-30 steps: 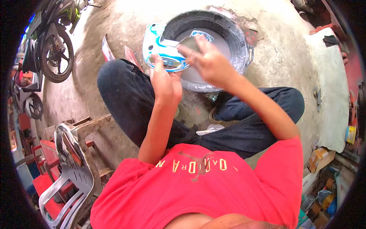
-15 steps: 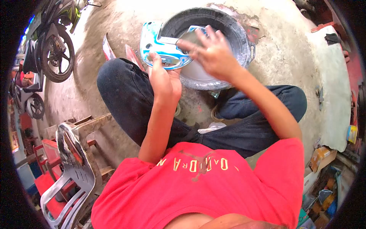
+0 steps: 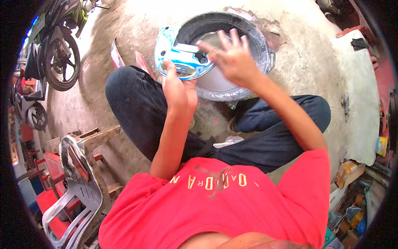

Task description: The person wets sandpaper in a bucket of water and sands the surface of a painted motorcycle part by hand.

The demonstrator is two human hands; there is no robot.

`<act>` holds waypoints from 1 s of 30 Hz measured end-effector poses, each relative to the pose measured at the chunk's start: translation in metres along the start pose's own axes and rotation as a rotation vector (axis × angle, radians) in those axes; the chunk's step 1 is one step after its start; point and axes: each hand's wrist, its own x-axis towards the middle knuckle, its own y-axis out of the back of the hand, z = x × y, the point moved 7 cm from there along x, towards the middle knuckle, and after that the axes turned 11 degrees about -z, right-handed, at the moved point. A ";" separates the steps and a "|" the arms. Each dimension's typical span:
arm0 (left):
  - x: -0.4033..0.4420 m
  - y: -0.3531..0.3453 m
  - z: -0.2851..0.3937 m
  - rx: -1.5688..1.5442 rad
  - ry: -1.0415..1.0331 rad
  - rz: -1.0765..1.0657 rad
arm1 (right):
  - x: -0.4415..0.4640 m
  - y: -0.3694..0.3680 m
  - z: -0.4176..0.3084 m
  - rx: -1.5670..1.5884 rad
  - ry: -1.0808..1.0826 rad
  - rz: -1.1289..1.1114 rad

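Note:
My left hand [image 3: 179,89] grips the lower edge of a shiny blue-and-white plastic-looking cover [image 3: 170,47], its thumb on the near face. The cover is curved, with a notch at the top and small round holes, and is held tilted over the left rim of a dark round basin [image 3: 265,68]. Cloudy pale liquid [image 3: 215,79] lies in the basin. My right hand [image 3: 236,62] hovers over the basin beside the cover's right end, fingers spread and slightly blurred. A greyish patch shows behind those fingers; whether it is part of the cover or something else I cannot tell.
Red-and-white panels [image 3: 117,54] lie on the concrete floor beyond my left knee. Motorcycles [image 3: 62,58] stand at the far left. A grey plastic chair [image 3: 81,195] is at the lower left. A pale board [image 3: 360,99] and a cardboard box [image 3: 349,173] are on the right.
My right hand has shifted slightly, uncovering the cover's right end with its hole. The cover has tilted a little in my left hand, whose grip stays the same.

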 end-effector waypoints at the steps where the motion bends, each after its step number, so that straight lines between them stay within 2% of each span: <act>1: 0.001 0.006 -0.002 0.010 0.006 0.006 | -0.004 0.000 -0.019 0.008 0.056 0.005; 2: 0.006 0.017 -0.006 0.068 0.000 -0.025 | -0.013 0.001 -0.041 0.111 0.098 0.011; 5: 0.002 0.009 -0.001 0.060 -0.023 -0.011 | -0.007 0.006 -0.039 -0.016 0.151 -0.056; 9: -0.002 -0.005 -0.001 0.012 -0.009 0.021 | 0.007 -0.009 0.045 0.003 -0.139 -0.047; 11: 0.005 0.007 -0.006 -0.008 0.012 0.004 | 0.002 -0.003 0.008 -0.037 -0.020 -0.014; 13: 0.008 0.020 -0.009 -0.013 0.018 -0.011 | -0.011 0.002 -0.037 0.061 0.108 0.003; 16: 0.010 0.020 -0.009 -0.021 0.020 -0.021 | 0.000 0.007 -0.019 -0.093 0.088 0.011; 19: 0.006 0.013 -0.009 -0.045 0.033 -0.023 | 0.010 -0.002 0.045 -0.091 -0.156 -0.035; 23: 0.002 0.001 0.001 -0.006 -0.018 0.001 | 0.004 0.002 0.010 -0.058 -0.023 0.029; 30: -0.001 -0.005 0.005 -0.008 -0.020 0.007 | 0.003 0.014 0.009 0.053 0.096 0.036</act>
